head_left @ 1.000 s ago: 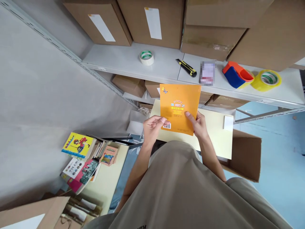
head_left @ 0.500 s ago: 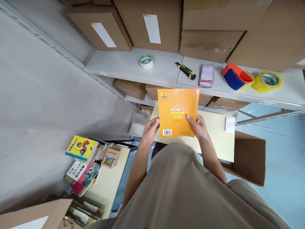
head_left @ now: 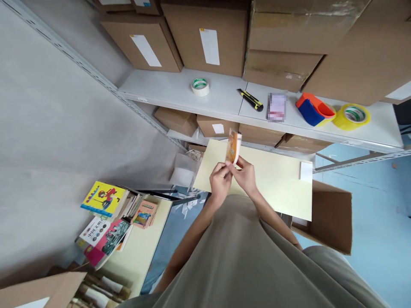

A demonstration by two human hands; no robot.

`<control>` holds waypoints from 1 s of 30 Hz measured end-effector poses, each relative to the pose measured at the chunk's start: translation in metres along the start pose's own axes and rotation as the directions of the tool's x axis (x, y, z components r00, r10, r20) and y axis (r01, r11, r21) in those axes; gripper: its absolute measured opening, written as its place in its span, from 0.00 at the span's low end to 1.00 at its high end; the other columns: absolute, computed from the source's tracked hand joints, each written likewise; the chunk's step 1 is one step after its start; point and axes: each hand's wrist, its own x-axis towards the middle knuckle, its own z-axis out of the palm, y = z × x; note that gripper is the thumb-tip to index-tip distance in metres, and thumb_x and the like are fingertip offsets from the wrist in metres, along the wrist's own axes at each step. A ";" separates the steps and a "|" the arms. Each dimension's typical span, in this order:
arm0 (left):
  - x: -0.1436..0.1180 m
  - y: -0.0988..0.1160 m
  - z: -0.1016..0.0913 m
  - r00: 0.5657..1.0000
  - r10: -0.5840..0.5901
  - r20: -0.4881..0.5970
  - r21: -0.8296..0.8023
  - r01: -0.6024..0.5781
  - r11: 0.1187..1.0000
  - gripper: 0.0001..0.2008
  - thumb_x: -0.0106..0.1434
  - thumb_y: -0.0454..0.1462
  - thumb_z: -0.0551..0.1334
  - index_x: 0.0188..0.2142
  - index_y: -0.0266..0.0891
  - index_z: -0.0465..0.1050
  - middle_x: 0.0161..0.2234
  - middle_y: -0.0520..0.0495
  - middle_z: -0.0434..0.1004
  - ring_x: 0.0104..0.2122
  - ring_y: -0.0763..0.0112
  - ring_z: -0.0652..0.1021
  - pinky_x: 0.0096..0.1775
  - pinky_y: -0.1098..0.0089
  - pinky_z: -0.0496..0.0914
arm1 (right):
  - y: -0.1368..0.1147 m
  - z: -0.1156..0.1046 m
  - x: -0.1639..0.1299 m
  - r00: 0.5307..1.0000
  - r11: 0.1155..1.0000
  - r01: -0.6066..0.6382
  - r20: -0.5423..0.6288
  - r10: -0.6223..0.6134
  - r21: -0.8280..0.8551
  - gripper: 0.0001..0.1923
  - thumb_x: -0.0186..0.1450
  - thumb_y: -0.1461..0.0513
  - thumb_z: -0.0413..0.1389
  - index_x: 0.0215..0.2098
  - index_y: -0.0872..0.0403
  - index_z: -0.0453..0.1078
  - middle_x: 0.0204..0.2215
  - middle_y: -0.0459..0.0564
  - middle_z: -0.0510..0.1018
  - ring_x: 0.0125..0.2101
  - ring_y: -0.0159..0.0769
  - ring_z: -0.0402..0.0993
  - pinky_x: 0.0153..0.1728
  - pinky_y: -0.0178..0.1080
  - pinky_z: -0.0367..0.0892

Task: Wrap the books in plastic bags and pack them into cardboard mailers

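A thin orange book (head_left: 232, 147) is tilted nearly edge-on above the pale yellow table (head_left: 276, 184). Both hands grip its near end, close together. My left hand (head_left: 221, 182) is closed on the left side of the book, with the fingers curled. My right hand (head_left: 245, 174) pinches it from the right, the thumb near the left fingers. Pale page edges show along the book's right side. Its back cover is mostly out of sight.
On the grey shelf (head_left: 221, 96) ahead lie a white tape roll (head_left: 200, 87), a utility knife (head_left: 251, 100), a tape dispenser (head_left: 314, 109) and yellow tape (head_left: 351, 116). Cardboard boxes (head_left: 224, 42) stand behind. Books (head_left: 105, 199) are piled at left; an open carton (head_left: 334, 214) sits at right.
The orange book has turned from its flat back cover to nearly edge-on. My hands have come together at its near end, the right one moving left.
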 end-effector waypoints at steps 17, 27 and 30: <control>0.014 -0.024 -0.067 0.875 -0.468 0.125 -0.525 0.459 0.717 0.37 0.47 0.65 0.88 0.41 0.38 0.89 0.38 0.42 0.93 0.35 0.60 0.89 0.41 0.63 0.83 | -0.012 -0.036 0.008 0.984 0.981 -0.067 0.173 0.035 0.182 0.35 0.65 0.29 0.72 0.50 0.48 0.87 0.49 0.53 0.93 0.54 0.55 0.91 0.51 0.51 0.88; 0.001 -0.014 -0.027 0.947 -0.276 -0.165 -0.190 0.244 0.951 0.21 0.66 0.57 0.78 0.43 0.43 0.92 0.40 0.45 0.93 0.40 0.56 0.89 0.45 0.62 0.82 | 0.017 0.015 -0.003 0.998 0.998 0.057 -0.023 -0.058 -0.017 0.40 0.67 0.35 0.71 0.66 0.50 0.83 0.68 0.60 0.85 0.67 0.57 0.85 0.63 0.54 0.85; -0.005 -0.010 -0.022 0.996 -0.084 -0.009 -0.096 0.083 0.992 0.18 0.65 0.54 0.80 0.47 0.48 0.93 0.53 0.39 0.93 0.56 0.46 0.89 0.64 0.49 0.81 | 0.015 0.025 -0.002 0.999 0.999 0.037 0.034 -0.037 -0.003 0.34 0.65 0.32 0.72 0.50 0.50 0.86 0.49 0.55 0.92 0.49 0.51 0.90 0.50 0.47 0.87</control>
